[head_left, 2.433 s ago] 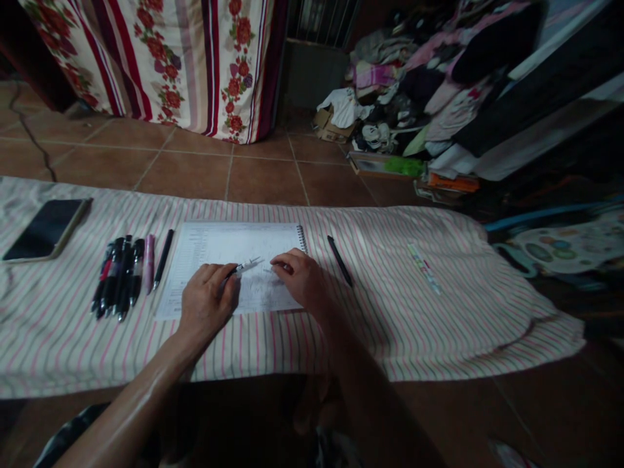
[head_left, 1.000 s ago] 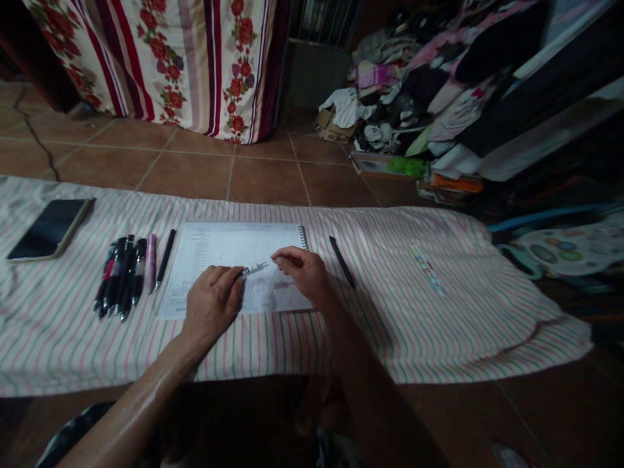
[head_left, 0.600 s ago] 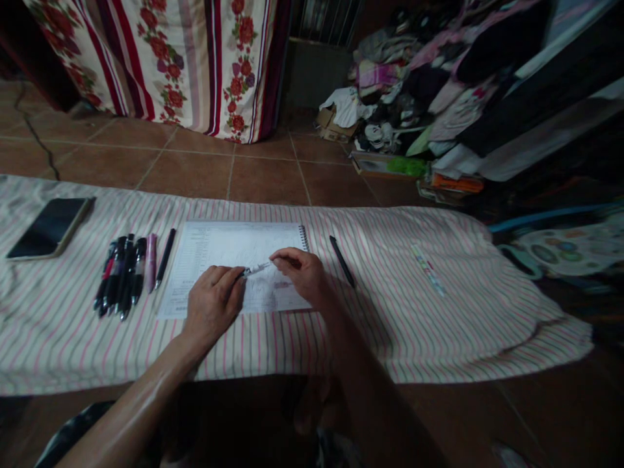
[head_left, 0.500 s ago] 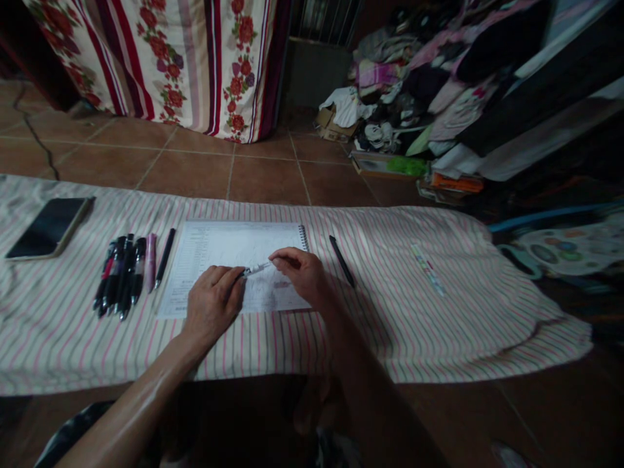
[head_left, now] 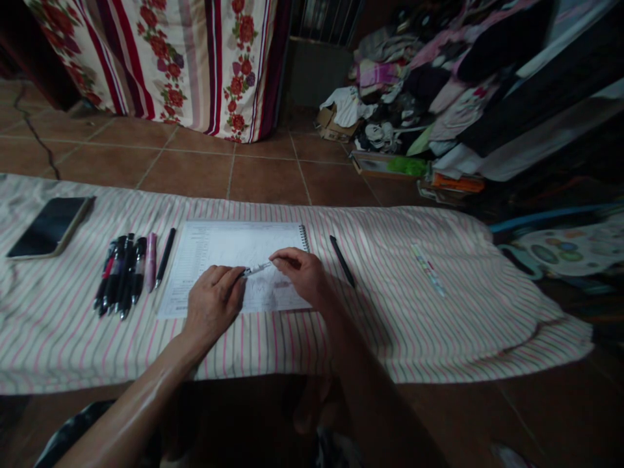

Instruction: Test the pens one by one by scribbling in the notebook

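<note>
A slim pen [head_left: 257,267], pale along its middle and dark at the left end, lies between my two hands, above the notebook. My left hand [head_left: 214,300] is closed on its dark end, with the side of the hand resting on the page. At the other end, my right hand [head_left: 301,272] pinches the tip between thumb and fingers. Beneath both hands is a spiral notebook [head_left: 234,237], its coil on the right side and faint printing on the sheet. A black pen [head_left: 342,261] lies just right of the notebook.
On the striped cloth [head_left: 390,338], a bunch of pens [head_left: 119,276], a pink pen [head_left: 151,263] and another black pen [head_left: 166,259] lie left of the notebook. A phone [head_left: 49,226] is at the far left. A pale patterned pen-like stick [head_left: 428,270] lies to the right.
</note>
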Available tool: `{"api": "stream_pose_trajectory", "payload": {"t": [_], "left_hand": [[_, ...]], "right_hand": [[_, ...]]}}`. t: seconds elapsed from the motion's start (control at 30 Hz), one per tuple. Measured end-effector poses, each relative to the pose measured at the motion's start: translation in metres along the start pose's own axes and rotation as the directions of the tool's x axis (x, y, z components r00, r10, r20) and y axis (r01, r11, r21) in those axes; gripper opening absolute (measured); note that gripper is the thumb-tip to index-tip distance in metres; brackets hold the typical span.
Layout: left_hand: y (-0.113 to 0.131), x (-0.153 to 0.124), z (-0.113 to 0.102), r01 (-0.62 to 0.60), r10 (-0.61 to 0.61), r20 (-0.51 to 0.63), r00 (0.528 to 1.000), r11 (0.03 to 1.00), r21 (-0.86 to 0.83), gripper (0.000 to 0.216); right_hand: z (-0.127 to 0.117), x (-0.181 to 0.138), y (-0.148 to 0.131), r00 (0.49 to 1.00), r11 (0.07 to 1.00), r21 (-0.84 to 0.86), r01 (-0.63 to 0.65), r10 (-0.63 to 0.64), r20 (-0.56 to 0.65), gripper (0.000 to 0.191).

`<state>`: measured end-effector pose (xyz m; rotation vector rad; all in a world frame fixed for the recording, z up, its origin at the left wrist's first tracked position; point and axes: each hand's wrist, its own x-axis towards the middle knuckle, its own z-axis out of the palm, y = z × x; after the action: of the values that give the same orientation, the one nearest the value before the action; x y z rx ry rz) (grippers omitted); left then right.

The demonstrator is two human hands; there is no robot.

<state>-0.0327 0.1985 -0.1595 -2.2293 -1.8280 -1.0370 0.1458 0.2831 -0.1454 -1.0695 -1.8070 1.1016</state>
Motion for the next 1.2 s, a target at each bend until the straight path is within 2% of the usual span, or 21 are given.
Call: {"api": "stream_pose_trajectory", "payload": {"t": [0.63, 1.03, 1.2], "left_hand": [[0.0008, -0.0005, 0.0016, 0.004, -0.004, 0.017, 1.0, 1.0, 0.004, 0.024], [0.0026, 0.001, -0.001, -0.02, 0.019, 0.03, 0.999, 0.999, 0.037, 0.023], [0.0019, -0.0002, -0.0004, -0.025, 0.023, 0.044, 0.999, 0.999, 0.04, 0.023]], "right_hand": [[0.0023, -0.0007, -0.0027, 1.0, 1.0, -0.003, -0.001, 0.002, 0.028, 0.012], [0.0012, -0.0019, -0.0034, 0.999, 0.994, -0.104, 0.041, -0.038, 0.032, 0.011], [0.0027, -0.0019, -0.0017, 1.0, 0.999, -0.049, 0.005, -0.004, 0.009, 0.011]]}}
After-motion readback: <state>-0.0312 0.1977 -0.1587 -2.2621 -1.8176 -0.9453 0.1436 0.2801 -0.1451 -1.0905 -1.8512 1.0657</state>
